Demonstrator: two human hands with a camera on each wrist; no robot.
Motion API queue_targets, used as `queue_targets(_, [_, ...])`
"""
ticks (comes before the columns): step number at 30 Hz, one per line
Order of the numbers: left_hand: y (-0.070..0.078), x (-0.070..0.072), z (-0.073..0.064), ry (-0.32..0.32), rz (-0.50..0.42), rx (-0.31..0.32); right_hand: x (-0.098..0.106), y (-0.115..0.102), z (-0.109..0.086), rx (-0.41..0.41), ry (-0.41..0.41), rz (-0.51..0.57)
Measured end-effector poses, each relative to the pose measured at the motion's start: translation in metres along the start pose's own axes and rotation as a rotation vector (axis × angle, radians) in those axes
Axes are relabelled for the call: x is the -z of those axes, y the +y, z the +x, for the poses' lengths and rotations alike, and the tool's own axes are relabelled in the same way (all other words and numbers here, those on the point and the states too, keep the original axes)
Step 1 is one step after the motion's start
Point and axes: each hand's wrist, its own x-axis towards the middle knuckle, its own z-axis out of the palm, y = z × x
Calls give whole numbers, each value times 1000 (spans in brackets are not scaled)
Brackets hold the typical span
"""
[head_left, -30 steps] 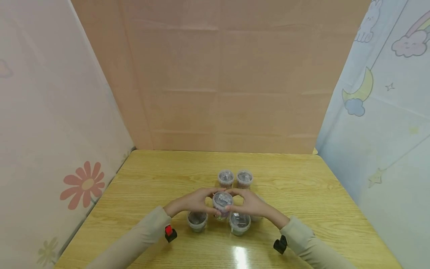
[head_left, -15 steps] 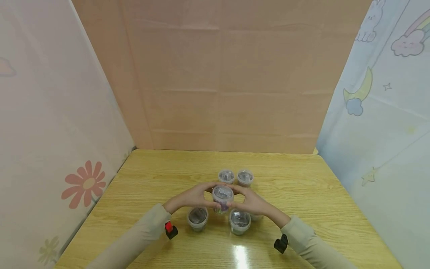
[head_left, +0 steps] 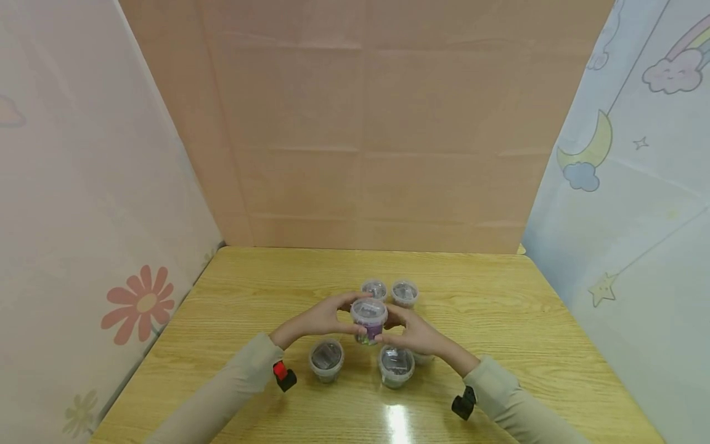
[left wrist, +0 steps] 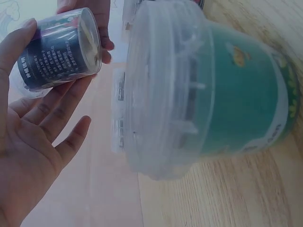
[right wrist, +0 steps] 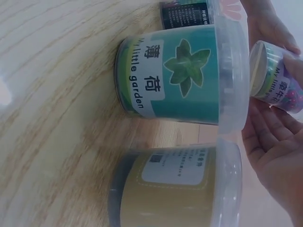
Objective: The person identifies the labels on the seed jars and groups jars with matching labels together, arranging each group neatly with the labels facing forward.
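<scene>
I had the purple cup [head_left: 368, 322] near the middle of the head view, raised above the surface [head_left: 261, 290]. The left hand [head_left: 324, 320] was grasping it from its left between thumb and fingers, and the right hand [head_left: 416, 334] was grasping it from its right the same way.

Room was tightest around that cup. The far left cup [head_left: 374, 287] and the far right cup [head_left: 405, 292] stood beyond it. On the person's side of it stood the near left cup [head_left: 326, 359] and the near right cup [head_left: 396, 365], a strip of wood between them; to its right I made out a half-hidden cup [head_left: 424, 358] behind the hand. Wider stretches of wood ran from the purple cup to the left edge [head_left: 166, 336] and the right edge [head_left: 587, 345], both well apart from it, and to the back edge [head_left: 371, 250] beyond it.

I saw yellowish grain on the surface, with a bright glare [head_left: 397, 425] nearer the person than the purple cup. Beyond that cup, a creased tan panel [head_left: 360, 135] rose at the back edge. Pale walls flanked it: one with a red flower [head_left: 146, 302] to its left, one with a moon [head_left: 600, 147] to its right.
</scene>
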Motion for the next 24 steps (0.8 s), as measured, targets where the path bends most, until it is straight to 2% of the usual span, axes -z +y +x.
queue_targets(4, [2,-1,1,13,-7,9,-1,2,-1,-15,28,44])
queue_targets(11, [4,-5,4,59,-38,35,3,-28,-2,-91,80,83])
queue_targets(16, [18,-8,3,105,-74,46,1,-40,-1,-141,135,71])
queue_targets(20, [36,-9,1,152,-70,72,-3,-34,0,-151,193,45])
queue_targets(24, [40,-11,0,198,-87,84,-8,-16,2,-154,231,30])
